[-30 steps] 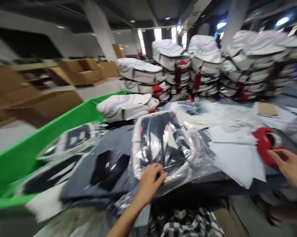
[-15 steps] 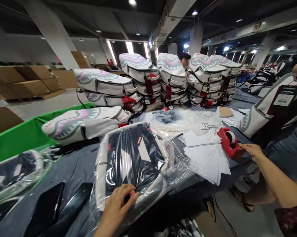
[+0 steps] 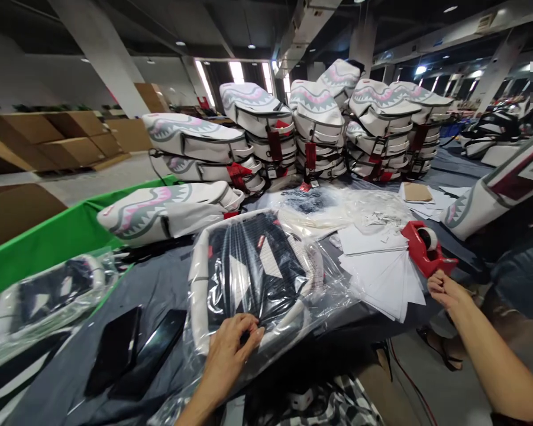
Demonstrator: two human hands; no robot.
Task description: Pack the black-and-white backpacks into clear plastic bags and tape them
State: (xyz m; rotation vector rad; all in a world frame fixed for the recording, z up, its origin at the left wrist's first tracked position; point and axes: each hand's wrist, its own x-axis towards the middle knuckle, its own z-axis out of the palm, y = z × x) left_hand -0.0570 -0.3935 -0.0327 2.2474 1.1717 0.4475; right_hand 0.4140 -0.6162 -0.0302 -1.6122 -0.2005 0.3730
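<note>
A backpack lies back side up inside a clear plastic bag. My left hand rests on the near edge of this bag, its thumb and fingers closed on the plastic. At the right, a red tape dispenser holds a white-cored roll. Just in front of the dispenser's cutting end, my right hand has its fingers pinched together. Anything between them is too small to make out. White paper sheets lie fanned between the bag and the dispenser.
Stacks of white shark-mouth backpacks line the back. Two dark phones lie at the left, near another bagged backpack. Loose plastic bags lie behind the papers. A person stands at the right beside another backpack.
My right hand has moved from the dispenser's end slightly down and toward me, its fingers still pinched. My left hand keeps its place on the bag. The whole view has shifted.
</note>
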